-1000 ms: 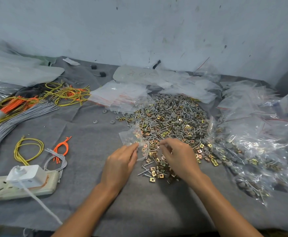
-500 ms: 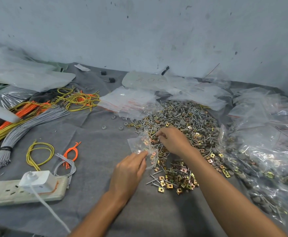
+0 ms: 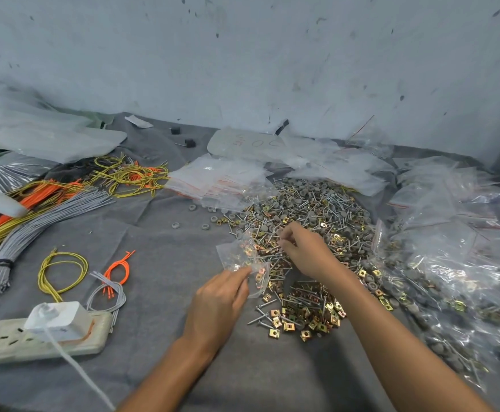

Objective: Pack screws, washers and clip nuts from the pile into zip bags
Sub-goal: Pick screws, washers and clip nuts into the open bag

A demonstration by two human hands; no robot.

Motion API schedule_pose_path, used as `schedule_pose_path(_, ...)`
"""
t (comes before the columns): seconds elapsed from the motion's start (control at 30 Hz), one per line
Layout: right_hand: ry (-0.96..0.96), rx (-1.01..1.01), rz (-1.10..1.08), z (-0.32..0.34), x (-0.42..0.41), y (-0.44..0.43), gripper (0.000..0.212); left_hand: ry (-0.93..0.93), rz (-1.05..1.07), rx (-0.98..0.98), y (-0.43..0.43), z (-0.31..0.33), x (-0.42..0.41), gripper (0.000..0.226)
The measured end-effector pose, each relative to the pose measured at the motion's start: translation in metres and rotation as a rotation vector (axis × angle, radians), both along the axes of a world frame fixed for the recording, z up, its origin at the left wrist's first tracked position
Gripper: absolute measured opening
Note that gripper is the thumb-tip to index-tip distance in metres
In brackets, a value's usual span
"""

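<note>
marked bag (image 3: 237,144) behind pile (image 3: 317,209) reads "00"; left hand (image 3: 216,304) pinches zip bag (image 3: 237,254).

A plain grey felt cloth (image 3: 159,292) covers the table. At its middle, the heap of silver screws, grey washers and brass-gold square clip nuts (image 3: 311,209) looks speckled. Clear plastic zip bags (image 3: 222,179) carry red seal stripes. Toward the left edge lie orange, yellow and grey wire bundles (image 3: 49,215) and an off-white power strip (image 3: 5,343).

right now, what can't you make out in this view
All in the head view:
- Whether the right hand holds anything over the pile; curled fingers hide it.
- The count inside the zip bag the left hand pinches; crinkled, glaring plastic.
- Writing on the flat bag at the back; too faint.
- Filled bags at right; blurred, cut by the edge.
</note>
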State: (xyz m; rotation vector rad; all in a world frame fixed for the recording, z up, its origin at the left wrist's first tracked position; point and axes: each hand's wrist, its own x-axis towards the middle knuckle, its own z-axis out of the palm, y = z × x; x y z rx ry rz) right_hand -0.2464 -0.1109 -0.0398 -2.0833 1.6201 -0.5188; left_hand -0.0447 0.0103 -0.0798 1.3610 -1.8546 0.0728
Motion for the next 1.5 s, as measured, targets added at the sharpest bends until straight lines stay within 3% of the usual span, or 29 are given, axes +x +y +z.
schedule_pose_path(0.13,-0.075,0.004,-0.038,0.000,-0.006,-0.003,0.017,0.003,-0.004,0.006,0.000,0.000,0.000,0.031)
schedule_pose_path(0.4,-0.089,-0.091,-0.110,0.003,-0.004,-0.014,0.009,0.015,-0.009,0.005,0.001,0.001,-0.001,0.031)
schedule_pose_path(0.5,0.000,-0.099,-0.075,0.004,0.002,-0.025,0.004,0.016,-0.021,0.010,0.001,0.001,0.000,0.031)
schedule_pose_path(0.6,0.137,-0.086,-0.032,0.004,0.008,-0.032,0.029,0.012,-0.023,0.013,0.001,-0.001,0.000,0.032)
schedule_pose_path(0.8,0.219,-0.100,-0.025,-0.002,0.011,-0.027,0.015,0.008,-0.005,-0.018,-0.002,-0.003,0.000,0.027)
schedule_pose_path(0.9,0.197,-0.125,-0.025,-0.001,0.009,-0.025,0.008,0.006,-0.003,-0.021,-0.002,-0.003,0.000,0.027)
schedule_pose_path(1.13,0.024,-0.114,-0.062,0.010,0.006,-0.006,0.017,0.004,-0.009,-0.011,-0.003,-0.005,0.000,0.034)
schedule_pose_path(1.5,-0.223,-0.044,0.020,0.018,-0.001,0.065,0.010,0.024,0.002,-0.018,-0.004,-0.010,0.002,0.028)
